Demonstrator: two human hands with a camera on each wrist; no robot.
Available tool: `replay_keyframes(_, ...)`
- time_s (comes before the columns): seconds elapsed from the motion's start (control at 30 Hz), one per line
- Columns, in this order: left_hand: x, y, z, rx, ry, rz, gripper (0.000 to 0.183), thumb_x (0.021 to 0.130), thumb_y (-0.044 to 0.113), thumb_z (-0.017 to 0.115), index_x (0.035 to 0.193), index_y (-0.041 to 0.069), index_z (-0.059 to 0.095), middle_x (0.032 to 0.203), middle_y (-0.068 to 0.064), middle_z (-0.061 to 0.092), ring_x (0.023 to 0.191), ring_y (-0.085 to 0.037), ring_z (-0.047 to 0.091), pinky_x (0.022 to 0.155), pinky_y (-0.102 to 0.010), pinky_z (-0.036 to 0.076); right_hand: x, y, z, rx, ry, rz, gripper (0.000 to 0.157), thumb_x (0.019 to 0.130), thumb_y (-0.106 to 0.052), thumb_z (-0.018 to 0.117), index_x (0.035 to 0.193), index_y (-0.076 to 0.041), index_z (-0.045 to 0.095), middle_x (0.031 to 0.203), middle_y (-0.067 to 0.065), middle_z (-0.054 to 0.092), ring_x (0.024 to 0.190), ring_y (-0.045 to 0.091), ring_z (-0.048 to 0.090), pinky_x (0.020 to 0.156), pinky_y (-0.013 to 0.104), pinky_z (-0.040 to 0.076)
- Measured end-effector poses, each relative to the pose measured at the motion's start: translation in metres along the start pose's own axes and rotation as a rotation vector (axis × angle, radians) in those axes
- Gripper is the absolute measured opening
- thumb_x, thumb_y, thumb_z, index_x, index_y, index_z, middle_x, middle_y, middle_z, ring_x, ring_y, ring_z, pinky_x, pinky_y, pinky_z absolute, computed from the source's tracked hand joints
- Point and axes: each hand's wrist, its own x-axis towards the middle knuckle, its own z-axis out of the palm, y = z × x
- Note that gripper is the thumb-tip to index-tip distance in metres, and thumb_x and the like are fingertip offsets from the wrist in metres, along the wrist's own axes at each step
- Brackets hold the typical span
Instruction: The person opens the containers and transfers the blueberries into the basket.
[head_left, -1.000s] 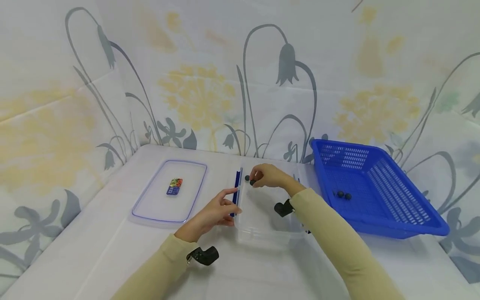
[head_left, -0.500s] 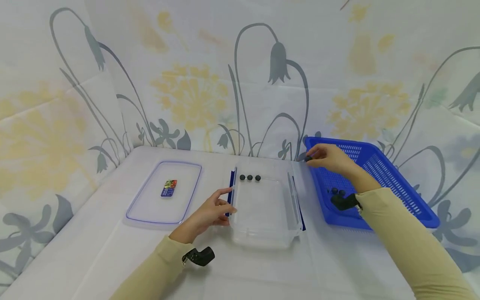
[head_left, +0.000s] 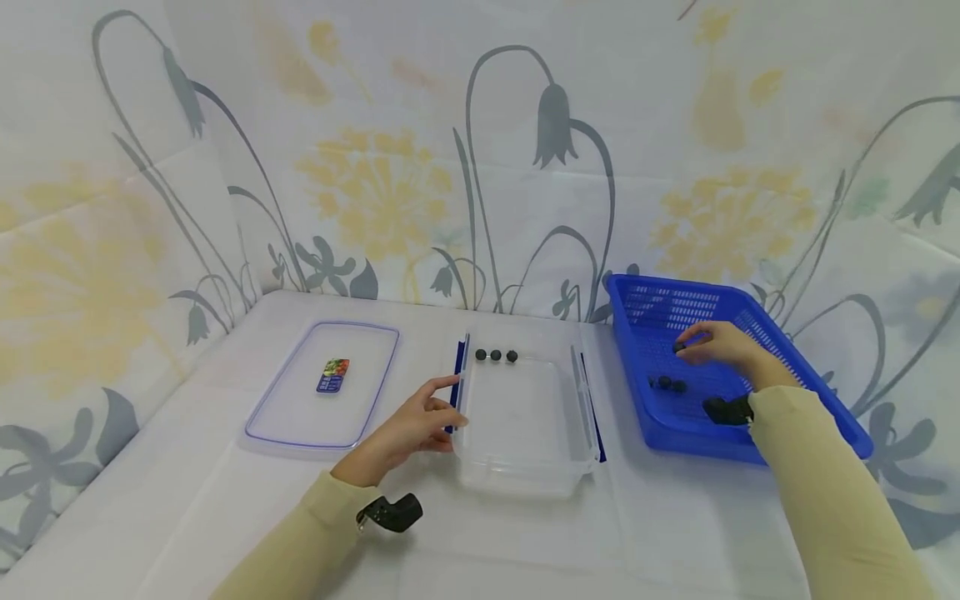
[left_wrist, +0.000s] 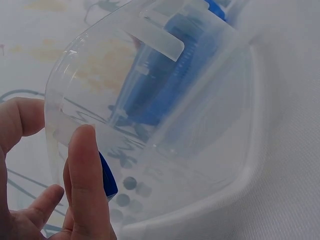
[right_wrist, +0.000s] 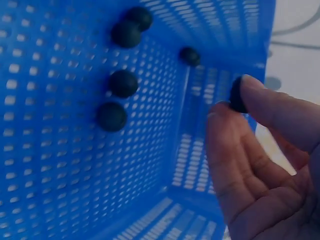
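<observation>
A clear plastic food container (head_left: pixel 517 471) with blue side latches stands at the middle of the table. My left hand (head_left: pixel 420 423) grips its left wall, thumb on one side and fingers on the other. Three small dark balls (head_left: pixel 496 355) sit in a row at the container's far end. Over the blue basket (head_left: pixel 750 446), my right hand (head_left: pixel 726 350) pinches another dark ball (right_wrist: pixel 238 95) between thumb and fingertips. Below it, several similar balls (right_wrist: pixel 123 83) lie on the basket's perforated floor.
The container's clear lid (head_left: pixel 288 417), with a blue rim and a small printed label (head_left: pixel 333 376), lies flat at the left. White cloth covers the table (head_left: pixel 510 550), and a flower-patterned sheet (head_left: pixel 390 217) hangs behind it.
My right hand has left the container's far end, moved right past the basket's near-left rim and come over its inside, a dark ball at its fingertips. The left hand keeps its grip.
</observation>
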Motion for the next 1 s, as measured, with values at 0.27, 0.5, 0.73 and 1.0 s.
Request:
replay_keyframes(0.27,0.000,0.002,0.000,-0.007,-0.031,0.010,0.071,0.082,0.010,0.066,0.143,0.020,0.032,0.101,-0.013,0.050,0.062,-0.019,0.053,0.060,-0.027,0.053,-0.006,0.009,-0.003,0.066,-0.054,0.126,0.042,0.090,-0.009,0.057,0.116,0.021,0.042,0.095,0.016,0.062,0.085,0.023,0.062,0.081,0.041,0.051)
replay_keyframes(0.5,-0.001,0.002,-0.002,-0.016,-0.051,0.032,0.069,0.083,0.011,0.066,0.143,0.017,0.033,0.099,-0.012,0.051,0.060,-0.017,0.053,0.059,-0.027,0.053,0.004,-0.038,0.011,0.051,0.027,0.016,0.042,0.093,-0.014,0.055,0.119,0.018,0.046,0.094,0.012,0.064,0.078,0.013,0.061,0.074,0.032,0.053)
replay_keyframes(0.73,-0.001,0.001,-0.002,-0.019,-0.048,0.018,0.069,0.082,0.011,0.066,0.143,0.018,0.033,0.099,-0.013,0.051,0.061,-0.017,0.054,0.059,-0.026,0.052,0.023,-0.096,0.047,0.019,0.078,-0.111,0.036,0.091,-0.016,0.059,0.114,0.012,0.055,0.105,0.024,0.061,0.082,0.020,0.062,0.078,0.036,0.052)
replay_keyframes(1.0,-0.001,-0.001,-0.003,-0.021,-0.039,0.010,0.070,0.082,0.012,0.066,0.143,0.021,0.032,0.099,-0.013,0.051,0.060,-0.018,0.054,0.058,-0.026,0.052,0.053,-0.130,0.097,0.060,0.007,-0.152,0.034,0.090,-0.017,0.060,0.115,0.006,0.058,0.101,0.017,0.064,0.085,0.024,0.063,0.082,0.038,0.051)
